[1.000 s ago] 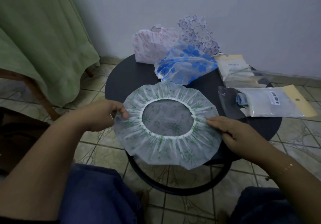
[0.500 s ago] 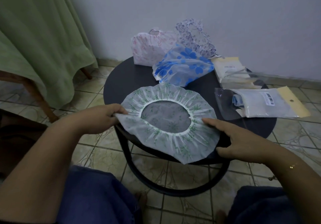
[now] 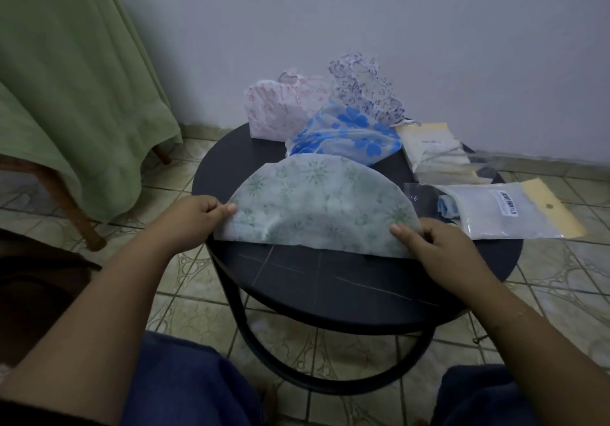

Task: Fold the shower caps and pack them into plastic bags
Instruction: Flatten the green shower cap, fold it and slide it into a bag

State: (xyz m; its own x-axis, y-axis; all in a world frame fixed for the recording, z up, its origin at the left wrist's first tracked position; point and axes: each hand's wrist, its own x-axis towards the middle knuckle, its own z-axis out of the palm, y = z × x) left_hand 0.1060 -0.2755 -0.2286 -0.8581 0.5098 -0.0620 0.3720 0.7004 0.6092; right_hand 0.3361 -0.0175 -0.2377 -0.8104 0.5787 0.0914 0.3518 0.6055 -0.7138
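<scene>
Both hands pinch the green-flowered shower cap (image 3: 320, 204), which lies folded in a half circle on the round black table (image 3: 330, 280), its straight edge toward the near side. On the left hand (image 3: 194, 217) the thumb and the curled fingers are pressed together on the left corner of the fold. On the right hand (image 3: 439, 247) the thumb lies on top of the right corner and the other fingers are bent close beside it; whether they go under the cap I cannot tell.

Just behind the cap, on the far side of the table, lies a blue-flowered cap (image 3: 346, 135), touching its curved edge. Further back stand a pink-printed cap (image 3: 280, 108) and a purple-printed cap (image 3: 363, 92), near the wall. On the right of the table lies a packed plastic bag (image 3: 508, 211) with a barcode label, just beside the right hand, and behind it some more bags (image 3: 435, 151) in a heap. At the far left hangs a green cloth (image 3: 66, 95) over a wooden furniture.
</scene>
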